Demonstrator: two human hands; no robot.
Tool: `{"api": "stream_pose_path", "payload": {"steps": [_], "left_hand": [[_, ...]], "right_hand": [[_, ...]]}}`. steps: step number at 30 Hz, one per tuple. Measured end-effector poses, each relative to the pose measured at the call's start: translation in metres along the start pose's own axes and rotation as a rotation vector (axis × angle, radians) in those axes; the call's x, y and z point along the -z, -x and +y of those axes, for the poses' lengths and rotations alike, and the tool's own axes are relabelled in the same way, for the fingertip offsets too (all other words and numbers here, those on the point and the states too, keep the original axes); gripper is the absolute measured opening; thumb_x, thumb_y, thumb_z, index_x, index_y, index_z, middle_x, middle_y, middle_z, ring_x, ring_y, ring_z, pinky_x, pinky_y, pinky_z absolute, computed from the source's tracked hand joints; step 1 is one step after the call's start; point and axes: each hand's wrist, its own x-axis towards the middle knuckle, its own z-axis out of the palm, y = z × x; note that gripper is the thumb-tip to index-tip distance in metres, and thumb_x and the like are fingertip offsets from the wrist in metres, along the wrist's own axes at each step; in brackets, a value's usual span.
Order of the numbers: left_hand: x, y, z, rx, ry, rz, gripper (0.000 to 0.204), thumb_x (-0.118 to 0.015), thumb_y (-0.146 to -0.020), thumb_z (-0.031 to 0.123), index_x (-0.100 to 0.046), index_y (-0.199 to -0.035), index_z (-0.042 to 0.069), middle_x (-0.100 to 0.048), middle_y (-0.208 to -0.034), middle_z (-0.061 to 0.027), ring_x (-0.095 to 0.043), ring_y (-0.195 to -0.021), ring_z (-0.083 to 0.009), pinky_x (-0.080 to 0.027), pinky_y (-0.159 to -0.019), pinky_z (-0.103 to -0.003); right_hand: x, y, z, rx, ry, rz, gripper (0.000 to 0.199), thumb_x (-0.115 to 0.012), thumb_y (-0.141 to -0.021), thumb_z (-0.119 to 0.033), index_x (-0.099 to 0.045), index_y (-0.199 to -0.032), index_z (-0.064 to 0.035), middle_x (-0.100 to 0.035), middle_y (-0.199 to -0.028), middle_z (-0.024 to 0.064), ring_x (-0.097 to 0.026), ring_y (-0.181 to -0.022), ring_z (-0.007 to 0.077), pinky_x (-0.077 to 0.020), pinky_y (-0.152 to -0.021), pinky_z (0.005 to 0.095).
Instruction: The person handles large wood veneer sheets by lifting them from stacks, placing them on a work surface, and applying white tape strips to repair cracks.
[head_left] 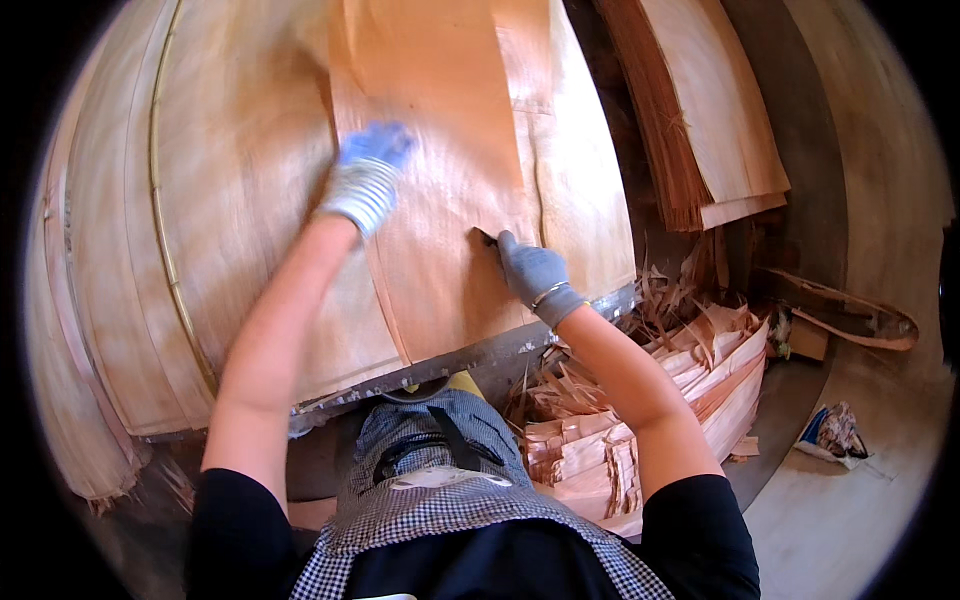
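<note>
A reddish-tan sheet of wood veneer (430, 285) lies lengthwise over paler veneer sheets on the worktable. My left hand (372, 172), in a blue glove with a striped cuff, is over the sheet's left part; motion smears its fingers. In a grey glove, my right hand (535, 272) is closed around a small knife (484, 237). Its short dark blade points left over the sheet's lower right part, and the glove covers its handle. Whether the blade touches the wood I cannot tell.
A thin yellowish strip (160, 200) runs along the veneer at left. Right of the table are a stack of veneer (715, 100) and a heap of veneer offcuts (640, 400). A crumpled packet (833, 434) lies on the floor at far right. The table's near edge (460, 350) is by my apron.
</note>
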Motion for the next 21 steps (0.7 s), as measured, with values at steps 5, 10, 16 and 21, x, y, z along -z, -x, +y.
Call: {"api": "stream_pose_path", "payload": {"steps": [5,10,16,21], "left_hand": [[-0.042,0.018,0.108,-0.272,0.347,0.155,0.055,-0.057,-0.078,0.022,-0.046,-0.131,0.009,-0.042,-0.137,-0.0128,-0.036,-0.128,-0.0294,-0.024,-0.109,-0.041],[-0.05,0.024,0.11,-0.35,0.072,0.187,0.051,-0.053,-0.083,0.026,-0.044,-0.133,0.018,-0.04,-0.138,-0.0107,-0.034,-0.13,-0.0277,-0.022,-0.108,-0.047],[-0.068,0.029,0.151,-0.505,0.008,0.105,0.058,-0.05,-0.083,0.038,-0.04,-0.137,0.019,-0.031,-0.146,-0.0037,-0.026,-0.135,-0.0251,-0.012,-0.108,-0.055],[-0.066,0.029,0.148,-0.506,0.0,0.027,0.054,-0.049,-0.084,0.038,-0.041,-0.136,0.023,-0.031,-0.146,-0.0042,-0.029,-0.134,-0.0252,-0.011,-0.107,-0.058]], "right_hand": [[0.003,0.003,0.001,0.02,0.011,-0.018,0.017,-0.043,-0.087,-0.014,-0.045,-0.102,-0.0066,-0.064,-0.077,0.0177,-0.064,-0.072,0.0357,-0.0487,-0.059,0.0475],[-0.008,0.072,0.032,-0.164,-0.103,-0.113,0.013,-0.043,-0.086,-0.012,-0.045,-0.097,-0.0054,-0.065,-0.079,0.019,-0.065,-0.074,0.0352,-0.049,-0.061,0.0469],[-0.032,0.09,0.044,-0.171,-0.072,-0.021,0.014,-0.045,-0.085,-0.013,-0.044,-0.097,-0.006,-0.065,-0.076,0.0177,-0.065,-0.069,0.0358,-0.0491,-0.057,0.0471],[-0.048,0.147,0.045,-0.269,-0.102,-0.016,0.016,-0.047,-0.085,-0.015,-0.044,-0.098,-0.0068,-0.065,-0.073,0.0158,-0.064,-0.064,0.034,-0.0496,-0.054,0.045]]}}
